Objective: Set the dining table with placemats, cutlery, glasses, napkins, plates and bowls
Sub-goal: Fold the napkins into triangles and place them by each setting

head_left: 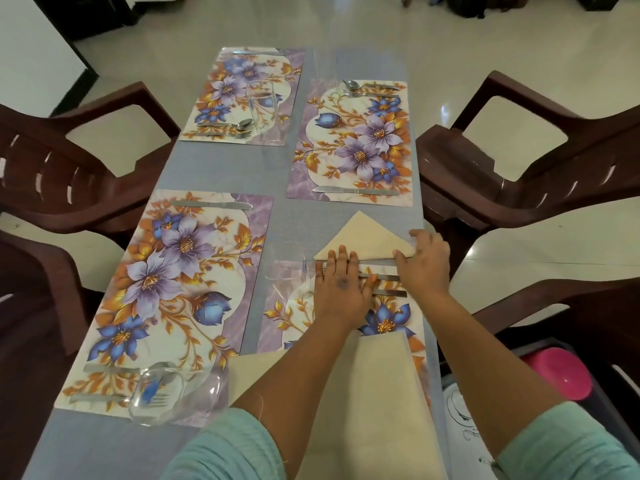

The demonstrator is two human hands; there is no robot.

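Note:
Several floral placemats lie on the grey table (221,161). On the near right placemat (287,306) a cream napkin (363,237) is folded into a triangle at the mat's far edge. My left hand (341,289) lies flat with straight fingers on the napkin's near edge and on the cutlery (391,292) beneath it. My right hand (424,259) holds the napkin's right corner, thumb on top. More cream napkins (381,393) lie under my forearms. A clear glass (287,259) stands left of my left hand. Knives, forks and spoons lie on the other mats.
Another clear glass (162,393) stands on the near left placemat (166,289), and one (263,102) on the far left mat. Dark brown plastic chairs (519,174) line both sides. A pink bowl (557,374) sits in a bin at the lower right.

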